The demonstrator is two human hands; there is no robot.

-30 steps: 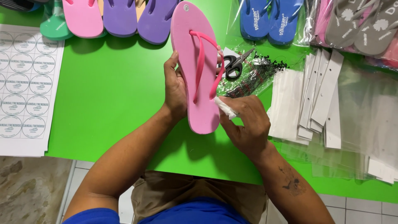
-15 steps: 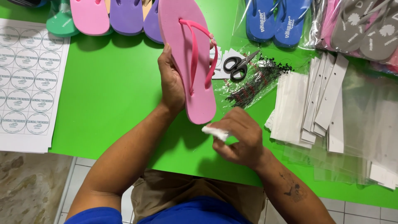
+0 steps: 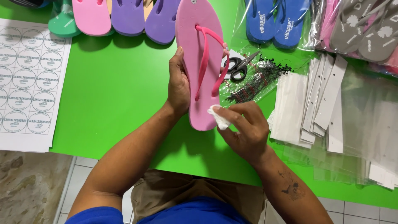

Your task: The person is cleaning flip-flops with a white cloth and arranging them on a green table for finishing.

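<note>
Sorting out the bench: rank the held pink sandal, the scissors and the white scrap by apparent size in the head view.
1. pink sandal, though held nearer the camera
2. scissors
3. white scrap

White round-sticker sheet [image 3: 25, 79] lies left; clear bagged sandals [image 3: 352, 25] top right.

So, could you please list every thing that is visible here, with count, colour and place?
flip-flop: one, pink, held upright over the table centre
small cloth or tissue: one, white, pinched at the flip-flop's heel edge
scissors: one pair, black handles, right of the flip-flop
bag of small dark fasteners: one, clear, beside the scissors
loose flip-flops: several, pink, purple, teal, top edge
bagged flip-flops: blue pair, grey and pink ones, top right
card strips: a stack, white, right side
sticker sheet: round labels, white, left
table: green
left hand: grips the flip-flop's side
right hand: holds the cloth
</note>
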